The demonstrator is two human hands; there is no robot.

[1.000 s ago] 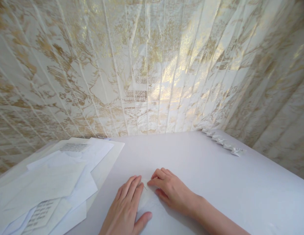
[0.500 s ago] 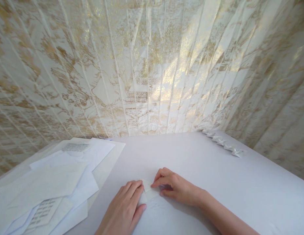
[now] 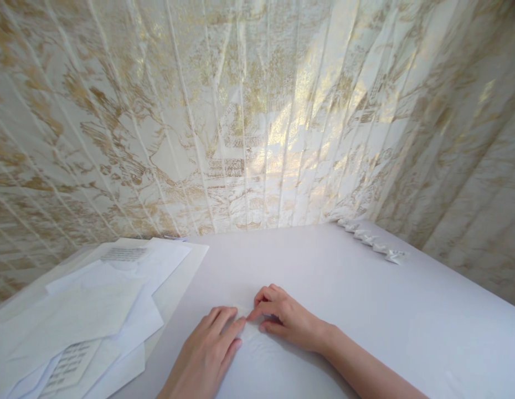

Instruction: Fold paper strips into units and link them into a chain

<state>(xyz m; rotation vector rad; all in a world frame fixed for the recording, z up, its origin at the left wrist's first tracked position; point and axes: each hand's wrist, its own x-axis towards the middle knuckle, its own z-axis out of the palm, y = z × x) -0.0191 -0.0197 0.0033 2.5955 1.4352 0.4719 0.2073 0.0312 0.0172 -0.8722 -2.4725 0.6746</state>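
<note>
A small piece of folded white paper (image 3: 251, 331) lies flat on the white table between my two hands. My left hand (image 3: 214, 341) rests palm down at its left side, fingers stretched out and fingertips on the paper's edge. From the right, my right hand (image 3: 284, 318) presses its index fingertip on the paper close to the left index finger. Its thumb stays apart from that finger, and the other fingers are curled. Parts of the paper are hidden under the fingers.
A spread pile of white paper sheets (image 3: 112, 307), some with printed text, covers the table's left side. Several small folded paper pieces (image 3: 376, 244) stand in a row at the back right. A gold-patterned curtain (image 3: 224, 138) hangs behind the white table (image 3: 344, 288).
My right index finger has moved left across the paper until it almost meets my left index finger. The left thumb has drawn closer to its fingers. The view has shifted slightly.
</note>
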